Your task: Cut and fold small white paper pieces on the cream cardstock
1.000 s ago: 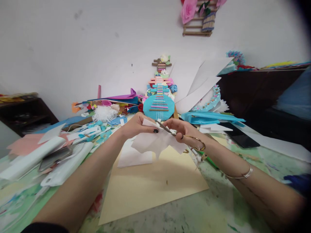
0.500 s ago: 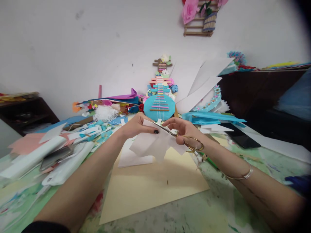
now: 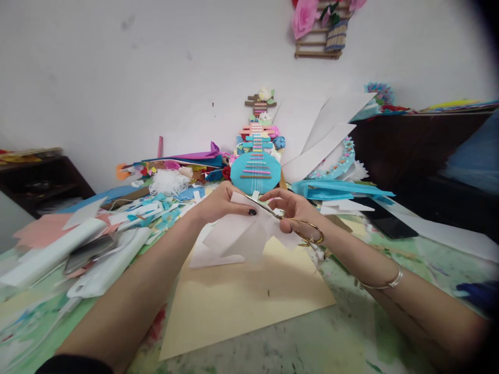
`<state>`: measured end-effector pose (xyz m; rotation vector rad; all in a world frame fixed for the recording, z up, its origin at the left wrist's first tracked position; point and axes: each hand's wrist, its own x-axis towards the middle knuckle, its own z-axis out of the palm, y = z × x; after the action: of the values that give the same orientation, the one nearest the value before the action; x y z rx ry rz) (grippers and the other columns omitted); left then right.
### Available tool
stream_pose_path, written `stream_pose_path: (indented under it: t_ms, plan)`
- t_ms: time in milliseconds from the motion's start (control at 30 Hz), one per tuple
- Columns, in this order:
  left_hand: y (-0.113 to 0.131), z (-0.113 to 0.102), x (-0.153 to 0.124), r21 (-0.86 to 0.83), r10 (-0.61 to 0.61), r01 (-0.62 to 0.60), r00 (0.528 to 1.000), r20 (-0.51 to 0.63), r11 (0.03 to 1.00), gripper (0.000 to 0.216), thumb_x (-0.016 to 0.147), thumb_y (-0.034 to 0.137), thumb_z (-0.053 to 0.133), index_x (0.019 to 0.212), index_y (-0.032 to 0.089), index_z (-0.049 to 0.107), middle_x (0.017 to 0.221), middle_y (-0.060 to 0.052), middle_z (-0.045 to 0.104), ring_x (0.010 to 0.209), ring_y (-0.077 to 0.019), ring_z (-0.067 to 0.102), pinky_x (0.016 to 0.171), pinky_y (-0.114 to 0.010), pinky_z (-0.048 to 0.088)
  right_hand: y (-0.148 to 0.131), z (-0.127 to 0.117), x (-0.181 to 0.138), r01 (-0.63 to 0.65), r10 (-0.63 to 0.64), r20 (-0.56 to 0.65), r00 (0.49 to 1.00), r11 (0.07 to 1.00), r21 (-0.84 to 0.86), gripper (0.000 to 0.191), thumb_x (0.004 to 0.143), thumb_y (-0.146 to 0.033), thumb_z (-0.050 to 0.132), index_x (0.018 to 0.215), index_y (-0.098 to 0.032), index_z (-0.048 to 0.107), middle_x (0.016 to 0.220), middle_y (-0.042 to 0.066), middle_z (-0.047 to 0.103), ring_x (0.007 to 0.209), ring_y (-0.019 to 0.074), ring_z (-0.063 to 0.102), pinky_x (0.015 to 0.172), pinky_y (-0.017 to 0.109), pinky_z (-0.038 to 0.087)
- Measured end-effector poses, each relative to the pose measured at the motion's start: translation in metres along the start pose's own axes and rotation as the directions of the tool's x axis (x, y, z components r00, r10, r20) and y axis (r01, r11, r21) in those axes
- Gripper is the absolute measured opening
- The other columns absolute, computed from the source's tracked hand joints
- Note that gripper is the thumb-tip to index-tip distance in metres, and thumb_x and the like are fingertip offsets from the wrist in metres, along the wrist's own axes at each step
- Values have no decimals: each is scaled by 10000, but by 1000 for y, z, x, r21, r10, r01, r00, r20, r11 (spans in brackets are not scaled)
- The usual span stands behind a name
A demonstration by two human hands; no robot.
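Note:
My left hand [image 3: 222, 203] pinches a thin white sheet of paper [image 3: 237, 234] between thumb and fingers, holding it up above the table. In my right hand [image 3: 294, 210] is a pair of scissors with gold handles [image 3: 310, 231]. Its blades lie along the upper edge of the white paper, close to my left thumb; how far they are parted I cannot tell. The paper hangs in loose folds below both hands. Under it a cream sheet [image 3: 249, 311] lies on the table, with another white piece [image 3: 202, 254] on its far left part.
A blue paper lute [image 3: 255, 171] leans at the back among paper flowers. Left are paper scraps, a white power strip [image 3: 113, 265] and a grey phone-like object [image 3: 89, 252]. A black phone [image 3: 385, 218] and folded blue paper [image 3: 339, 189] lie right.
The hanging folds of the white paper have swung slightly left. My right hand and the scissors have shifted a little to the left; my left hand stays nearly in place.

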<state>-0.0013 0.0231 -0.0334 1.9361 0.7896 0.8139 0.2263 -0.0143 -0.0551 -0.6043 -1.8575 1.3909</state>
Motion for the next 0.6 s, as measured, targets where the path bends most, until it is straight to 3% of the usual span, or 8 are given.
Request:
stream_pose_path:
  t_ms: [167,467,600]
  plan:
    - [1,0,0,4,6,-6,1000,7,1000,250,615,332,772,668,93,719,575,-31,635,471,-112,538,423,-198,386,-3,2,-1,-9,8,-22,1000,1000,-24,698,569,-487,792,1128,-224,467,913,14,536,516,62,488,385,170,362]
    - [2,1,0,29,45,-46,998,35,999,255,622,309,767,785,113,754,633,-46,677,515,-129,570,472,-213,417,3,3,-2,50,-49,30,998,997,-61,741,657,-683,618,1203,-212,447,1042,84,532,692,135,564,496,215,426]
    - [3,3,-1,56,36,-40,997,67,998,265,639,307,754,812,106,753,608,-30,662,485,-106,550,453,-191,405,0,5,-4,19,-17,22,1000,998,-67,718,686,-690,582,1210,-222,439,1022,72,534,606,96,525,436,188,395]
